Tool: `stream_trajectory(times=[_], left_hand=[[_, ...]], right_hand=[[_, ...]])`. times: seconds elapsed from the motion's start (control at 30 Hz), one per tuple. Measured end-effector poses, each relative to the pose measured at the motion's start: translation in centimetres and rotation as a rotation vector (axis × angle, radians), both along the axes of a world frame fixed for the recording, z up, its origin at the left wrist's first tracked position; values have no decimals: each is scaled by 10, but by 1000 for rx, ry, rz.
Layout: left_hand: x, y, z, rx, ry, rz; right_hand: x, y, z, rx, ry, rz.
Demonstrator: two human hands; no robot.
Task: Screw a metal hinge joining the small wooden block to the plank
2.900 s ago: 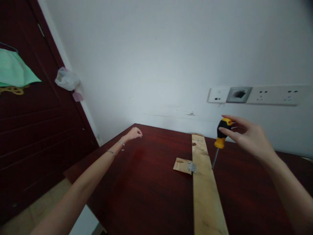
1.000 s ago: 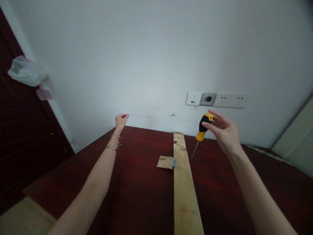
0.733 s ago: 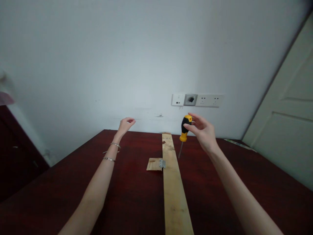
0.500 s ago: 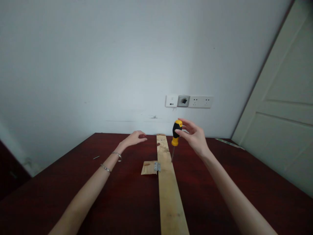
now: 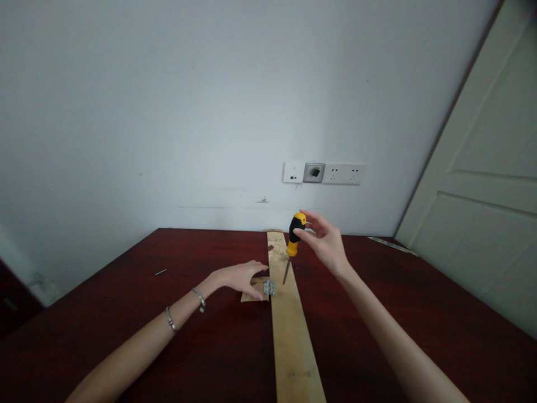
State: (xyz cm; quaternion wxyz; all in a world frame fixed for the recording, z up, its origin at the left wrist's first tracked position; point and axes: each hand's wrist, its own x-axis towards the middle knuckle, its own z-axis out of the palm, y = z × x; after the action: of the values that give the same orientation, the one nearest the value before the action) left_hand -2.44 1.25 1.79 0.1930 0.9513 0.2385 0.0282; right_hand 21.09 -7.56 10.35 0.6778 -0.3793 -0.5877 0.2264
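Note:
A yellow and black screwdriver [image 5: 296, 234] is pinched at its handle by my right hand [image 5: 326, 243], its shaft slanting down over a long wooden board [image 5: 292, 336]. At the board's left edge a small metal hinge [image 5: 269, 287] joins it to a small wooden piece [image 5: 247, 296]. My left hand [image 5: 241, 275] is over that small piece, thumb and fingers apart around the hinge's left side; it partly covers the wood. Whether the left fingertips touch the wood I cannot tell. The screwdriver tip is just right of the hinge, above or on the board.
The board lies lengthwise on a dark red table [image 5: 201, 352] that meets a white wall. A thin metal rod-like piece [image 5: 160, 272] lies at the left. A flat strip [image 5: 392, 245] rests at the back right. Sockets [image 5: 342, 174] are on the wall; a pale door [image 5: 482, 184] stands at right.
My left hand has come down and right, from above the table to the small wooden piece. My right hand has brought the screwdriver slightly left and down, towards the hinge.

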Motion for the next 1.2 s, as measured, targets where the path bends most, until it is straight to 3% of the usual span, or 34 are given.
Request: stream_trajectory(times=[0.33,0.57,1.2], left_hand=[[-3,-8,-8,-43,121,96],[-4,-13,-10,-3,58,107],[-2,-13,-15,51,-28,35]], right_hand=[[-13,3,-12,59,37,40],[-19,4,-18,39,49,67],[-22,9,-25,56,14,13]])
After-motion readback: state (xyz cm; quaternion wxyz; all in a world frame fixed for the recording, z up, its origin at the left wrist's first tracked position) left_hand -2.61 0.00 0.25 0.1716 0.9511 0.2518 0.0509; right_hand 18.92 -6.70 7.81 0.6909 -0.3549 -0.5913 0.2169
